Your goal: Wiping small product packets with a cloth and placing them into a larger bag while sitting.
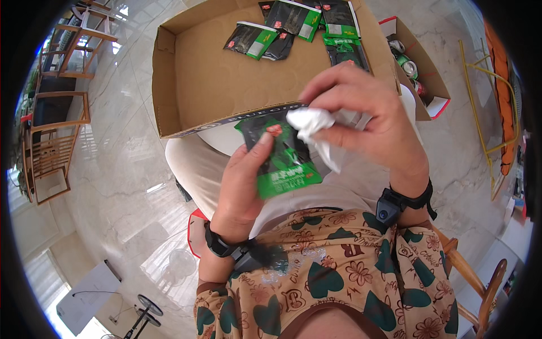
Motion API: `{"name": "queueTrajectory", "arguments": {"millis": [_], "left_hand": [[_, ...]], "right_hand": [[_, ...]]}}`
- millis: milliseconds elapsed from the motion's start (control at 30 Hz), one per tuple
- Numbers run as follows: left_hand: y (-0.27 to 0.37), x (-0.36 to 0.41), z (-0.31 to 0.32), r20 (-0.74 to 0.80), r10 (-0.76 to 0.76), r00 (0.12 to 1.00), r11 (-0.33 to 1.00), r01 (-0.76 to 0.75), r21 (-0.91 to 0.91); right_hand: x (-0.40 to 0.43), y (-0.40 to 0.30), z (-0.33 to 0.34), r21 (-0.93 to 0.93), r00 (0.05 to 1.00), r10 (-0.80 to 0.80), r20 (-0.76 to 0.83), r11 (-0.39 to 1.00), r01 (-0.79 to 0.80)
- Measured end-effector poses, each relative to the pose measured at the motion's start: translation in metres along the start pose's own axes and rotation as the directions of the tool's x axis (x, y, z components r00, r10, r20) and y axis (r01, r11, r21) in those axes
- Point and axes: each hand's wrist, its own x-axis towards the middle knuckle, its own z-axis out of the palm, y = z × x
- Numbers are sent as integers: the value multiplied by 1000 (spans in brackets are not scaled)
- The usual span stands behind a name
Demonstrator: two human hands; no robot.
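Note:
My left hand [244, 178] grips a black and green foil packet [281, 154] by its left side, thumb on the front face. The packet bears writing and is tilted above my lap, near the box's front wall. Between the thumb and fingers of my right hand [360, 114] is a crumpled white tissue [311, 123], close to the packet's upper right corner; whether it touches the packet I cannot tell. Beyond both hands lies a shallow cardboard box [228, 80]. Several similar packets [254, 39] lie at its far side, partly overlapping. One more packet [344, 51] lies by its right wall, partly behind my right hand.
A second cardboard box [434, 93] with several drink cans [408, 68] stands on the marble floor to the right. Past it is a yellow metal frame [476, 106] beside orange fabric [499, 101]. Wooden chairs [61, 106] stand at the left. A wooden armrest [491, 288] is at lower right.

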Motion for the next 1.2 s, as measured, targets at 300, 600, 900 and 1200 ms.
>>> {"name": "queueTrajectory", "arguments": {"millis": [300,600,900,1200], "left_hand": [[-1,5,-1,121,10,993,997,-19,72],[4,10,-21,117,270,956,963,-269,-27],[0,8,-7,250,77,965,997,-68,-43],[-1,7,-9,251,110,962,982,-66,-176]], "right_hand": [[-10,-1,3,140,955,179,237,966,-216],[-61,24,10,-184,866,499,26,854,-487],[-77,56,43,-208,861,443,-252,844,-495],[-73,53,46,-406,892,406,-200,794,-452]]}}
